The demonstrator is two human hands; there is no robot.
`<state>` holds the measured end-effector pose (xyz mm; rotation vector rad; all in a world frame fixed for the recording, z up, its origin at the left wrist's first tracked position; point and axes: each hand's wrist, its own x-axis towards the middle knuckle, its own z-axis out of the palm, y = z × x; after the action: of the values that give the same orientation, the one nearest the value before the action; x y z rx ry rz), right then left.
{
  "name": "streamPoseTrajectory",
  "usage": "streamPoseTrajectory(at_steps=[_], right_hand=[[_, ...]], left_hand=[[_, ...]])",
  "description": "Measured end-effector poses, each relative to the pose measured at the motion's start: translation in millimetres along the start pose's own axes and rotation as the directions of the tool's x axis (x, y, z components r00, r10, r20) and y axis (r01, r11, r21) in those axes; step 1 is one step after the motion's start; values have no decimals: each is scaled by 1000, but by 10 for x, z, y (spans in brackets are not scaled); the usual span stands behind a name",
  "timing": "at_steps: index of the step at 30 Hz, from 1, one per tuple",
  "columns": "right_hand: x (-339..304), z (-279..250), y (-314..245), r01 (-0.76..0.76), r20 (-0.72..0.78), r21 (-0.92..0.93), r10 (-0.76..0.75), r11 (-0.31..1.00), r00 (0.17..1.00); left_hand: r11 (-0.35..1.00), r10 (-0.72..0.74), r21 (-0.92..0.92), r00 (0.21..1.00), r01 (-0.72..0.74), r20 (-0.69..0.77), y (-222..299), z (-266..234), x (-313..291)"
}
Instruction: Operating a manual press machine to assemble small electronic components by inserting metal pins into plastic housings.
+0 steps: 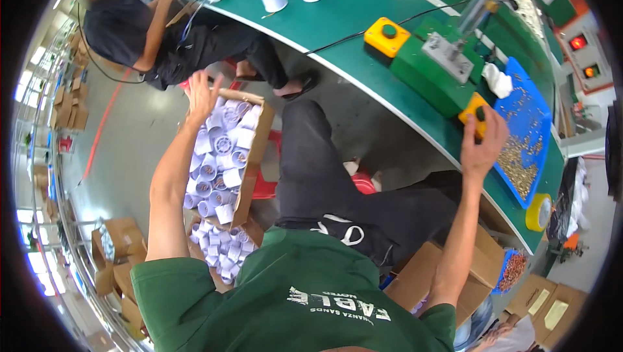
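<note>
Reaching down, the left hand (pixel 202 95) hovers spread and empty above the cardboard box (pixel 254 157) of white plastic spools (pixel 217 150) on the floor. These look light, rigid, easily pinched by the rim. The right hand (pixel 483 141) rests, grasping nothing, on the yellow button box (pixel 472 110) at the desk (pixel 363 8) edge.

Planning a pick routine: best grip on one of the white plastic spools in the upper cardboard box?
Probably from above, across the round outer wall. The white spools lie jumbled and tightly packed in the open-topped cardboard box, so side access is blocked. The left hand is spread at the box's far end, holding nothing.
</note>
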<state>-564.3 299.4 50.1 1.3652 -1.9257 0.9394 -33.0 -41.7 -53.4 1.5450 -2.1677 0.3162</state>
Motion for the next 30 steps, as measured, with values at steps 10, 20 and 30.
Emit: streamPoseTrajectory(at_steps=[10, 20, 30], right_hand=[[-34, 15, 27, 31, 18, -58, -30, 998, 999], [-27, 61, -3, -4, 13, -54, 4, 999, 1000], [-29, -37, -17, -52, 5, 2, 52, 999, 999]], left_hand=[[1000, 13, -17, 706, -1, 708, -361, -212, -778], [997, -67, -2, 894, 76, 443, -264, -149, -878], [713, -358, -486, 859, 505, 367, -198, -564, -500]])
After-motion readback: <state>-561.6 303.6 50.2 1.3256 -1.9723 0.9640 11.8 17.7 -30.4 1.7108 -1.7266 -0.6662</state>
